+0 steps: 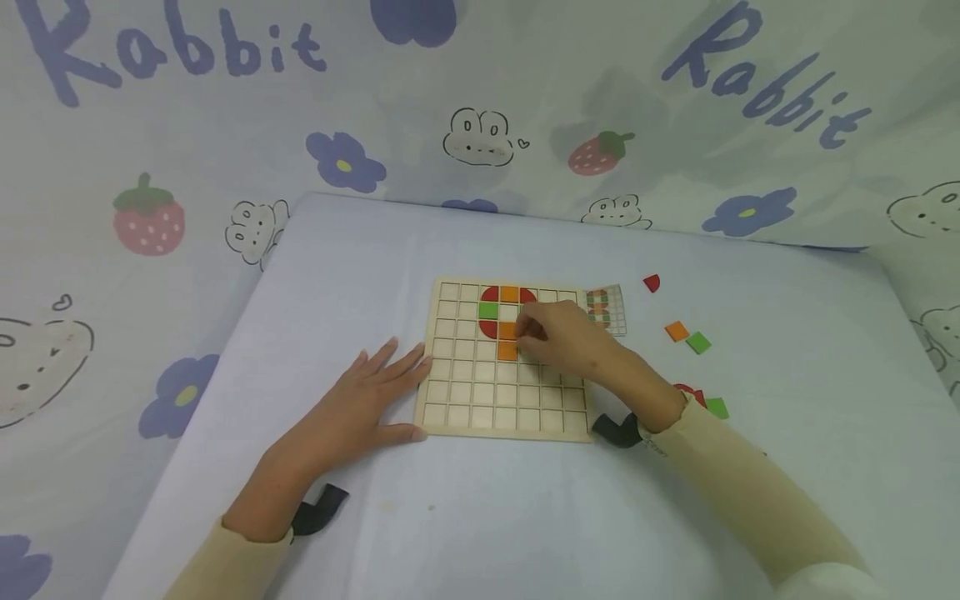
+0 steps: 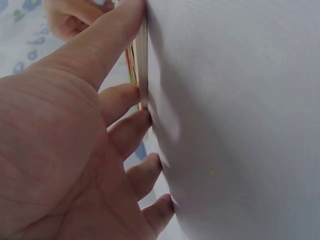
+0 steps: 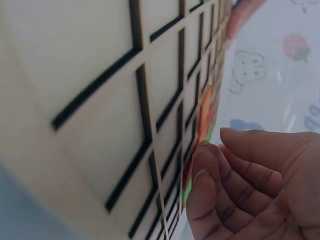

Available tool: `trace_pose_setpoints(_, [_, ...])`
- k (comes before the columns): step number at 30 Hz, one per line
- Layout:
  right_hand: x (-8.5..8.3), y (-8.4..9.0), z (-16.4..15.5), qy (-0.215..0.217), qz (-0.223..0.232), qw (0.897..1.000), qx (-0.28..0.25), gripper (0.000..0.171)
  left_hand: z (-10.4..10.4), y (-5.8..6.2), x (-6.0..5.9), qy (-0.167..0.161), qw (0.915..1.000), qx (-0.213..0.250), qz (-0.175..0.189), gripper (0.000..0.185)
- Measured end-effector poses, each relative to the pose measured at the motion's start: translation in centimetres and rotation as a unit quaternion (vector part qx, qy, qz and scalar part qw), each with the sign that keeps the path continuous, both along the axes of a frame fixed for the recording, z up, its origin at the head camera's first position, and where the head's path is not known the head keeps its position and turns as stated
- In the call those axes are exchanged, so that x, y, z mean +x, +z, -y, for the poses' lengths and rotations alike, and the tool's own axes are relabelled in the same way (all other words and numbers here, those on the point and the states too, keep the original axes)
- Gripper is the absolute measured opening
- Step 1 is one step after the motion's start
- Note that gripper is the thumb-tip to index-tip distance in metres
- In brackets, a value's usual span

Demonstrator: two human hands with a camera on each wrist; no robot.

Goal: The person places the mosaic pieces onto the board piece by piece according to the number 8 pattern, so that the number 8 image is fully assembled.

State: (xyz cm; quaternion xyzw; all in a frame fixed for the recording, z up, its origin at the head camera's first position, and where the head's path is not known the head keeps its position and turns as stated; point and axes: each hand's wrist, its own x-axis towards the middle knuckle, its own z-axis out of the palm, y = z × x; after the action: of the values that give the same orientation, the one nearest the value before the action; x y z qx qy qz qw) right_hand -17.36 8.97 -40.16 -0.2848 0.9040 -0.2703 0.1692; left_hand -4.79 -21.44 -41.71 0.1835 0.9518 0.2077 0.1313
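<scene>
A wooden grid board [image 1: 487, 392] lies flat on the table. In its upper middle cells sit red quarter-round tiles [image 1: 490, 294], orange square tiles [image 1: 507, 351] and a green square tile [image 1: 488, 311]. My left hand [image 1: 360, 408] rests on the table with fingers spread, its fingertips and thumb touching the board's left edge. My right hand [image 1: 562, 337] is over the board beside the orange tiles. In the right wrist view its fingers [image 3: 205, 190] are bent and the thumb stands slightly apart, with no tile visible between them. That hand hides some cells.
A printed pattern card [image 1: 615, 310] lies at the board's upper right. Farther right are loose tiles: a red quarter-round [image 1: 652, 283], an orange square [image 1: 677, 331] and green squares [image 1: 698, 342]. Red pieces [image 1: 699, 397] lie partly hidden by the right forearm. A printed cloth hangs behind the table.
</scene>
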Motion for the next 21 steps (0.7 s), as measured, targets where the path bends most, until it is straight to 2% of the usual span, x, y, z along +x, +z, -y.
trace_pose_setpoints(6, [1.3,1.2,-3.6,-0.054,-0.013,0.998,-0.001,0.013,-0.1,-0.1,-0.1,0.0,1.0,-0.009,-0.002,0.096])
trace_pose_setpoints(12, [3.1,2.1,-8.8,-0.094,-0.029,0.995,-0.016,0.012,-0.1,0.0,0.0,-0.003,1.0,-0.008,-0.004,0.096])
trace_pose_setpoints(18, [4.8,3.0,-14.4,-0.119,-0.026,0.992,0.012,0.019,-0.1,0.1,-0.1,-0.006,0.9999,-0.009,-0.002,0.095])
trace_pose_setpoints(21, [5.4,2.8,-16.9,-0.135,-0.031,0.99,0.023,0.023,-0.1,0.2,-0.1,-0.007,0.9999,-0.007,-0.001,0.095])
